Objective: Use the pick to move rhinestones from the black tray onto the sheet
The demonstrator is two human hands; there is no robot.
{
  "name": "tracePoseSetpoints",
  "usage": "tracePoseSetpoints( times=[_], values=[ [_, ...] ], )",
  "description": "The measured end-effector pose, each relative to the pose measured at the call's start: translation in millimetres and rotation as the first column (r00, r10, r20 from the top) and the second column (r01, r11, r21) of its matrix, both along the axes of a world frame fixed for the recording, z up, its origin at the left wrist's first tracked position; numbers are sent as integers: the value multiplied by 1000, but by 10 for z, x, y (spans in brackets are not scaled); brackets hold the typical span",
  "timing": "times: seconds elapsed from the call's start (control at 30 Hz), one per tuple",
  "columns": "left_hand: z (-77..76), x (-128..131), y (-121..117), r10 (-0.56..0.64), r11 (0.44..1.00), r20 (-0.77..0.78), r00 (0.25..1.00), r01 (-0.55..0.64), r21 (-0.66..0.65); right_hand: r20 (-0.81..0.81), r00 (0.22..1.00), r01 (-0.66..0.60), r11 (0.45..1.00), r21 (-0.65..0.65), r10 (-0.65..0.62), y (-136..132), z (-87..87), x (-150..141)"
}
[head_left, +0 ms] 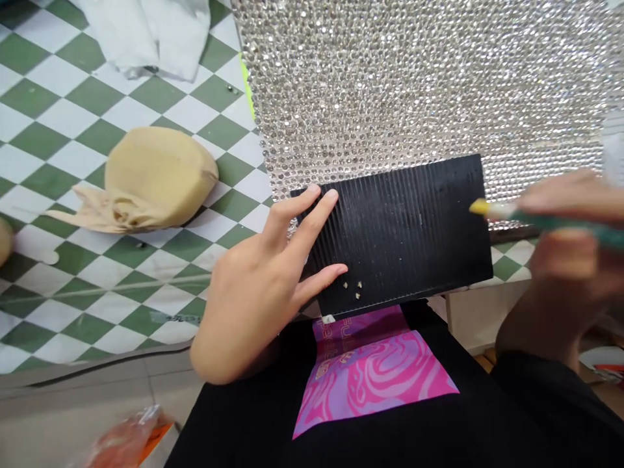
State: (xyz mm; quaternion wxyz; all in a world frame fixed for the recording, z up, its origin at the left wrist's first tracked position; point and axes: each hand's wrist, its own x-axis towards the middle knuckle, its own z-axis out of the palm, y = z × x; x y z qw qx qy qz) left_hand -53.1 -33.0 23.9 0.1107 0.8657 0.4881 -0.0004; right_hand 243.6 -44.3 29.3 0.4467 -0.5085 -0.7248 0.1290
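My left hand (266, 276) lies with fingers spread over the left end of a black ridged board (404, 227). Two fingertips touch it near its far edge, and the thumb rests nearer to me. Beside the thumb sit several tiny pale stones (358, 289). In my right hand (568, 240), smeared by motion, is a green pen-like tool (550, 221) with a yellow tip. That tip is over or against the board's right end; contact cannot be made out. Beyond the board spreads a sheet of silver rhinestones (414, 84).
A knotted beige fabric-covered pad (160, 175) lies left on the green-and-white checked tablecloth (82, 266). White cloth (151, 32) is at the far left. Below the board, a pink swirled piece (375, 380) lies on dark clothing. A plastic bag (121, 442) is on the floor.
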Motion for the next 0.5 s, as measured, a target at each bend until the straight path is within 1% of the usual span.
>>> tracePoseSetpoints(
  times=[0.03,0.07,0.1,0.13,0.17,0.2,0.23,0.3,0.33,0.4,0.5],
  values=[
    [1,3,-1,2,1000,3,1000,-2,-5,29,986,-159,980,-116,163,-63,54,-143],
    [2,4,-3,5,1000,4,1000,-5,-10,24,955,-287,937,-198,297,-115,92,-278],
    [2,4,-4,6,1000,4,1000,-6,-14,-3,910,-402,879,-255,415,-156,111,-400],
    [3,2,-5,9,1000,6,1000,-9,-18,-16,883,-455,849,-269,469,-186,109,-507],
    [3,-1,-5,12,1000,6,1000,-12,-26,-25,870,-480,836,-265,492,-206,91,-594],
    [3,-4,-5,17,999,7,1000,-17,-31,-26,876,-473,846,-245,482,-219,61,-663],
    [2,-7,-4,23,999,11,1000,-23,-33,-20,891,-447,868,-218,454,-227,26,-712],
    [-1,-10,-1,36,999,25,999,-35,-37,-14,916,-397,900,-180,401,-229,-40,-760],
    [-2,-10,1,41,998,33,999,-39,-40,-11,920,-389,905,-170,393,-226,-62,-766],
    [1,-9,4,48,998,42,998,-45,-50,3,909,-410,894,-180,417,-212,-76,-758],
    [12,-6,5,41,997,24,999,-39,-63,20,884,-456,870,-187,467,-186,-45,-738]
  ],
)
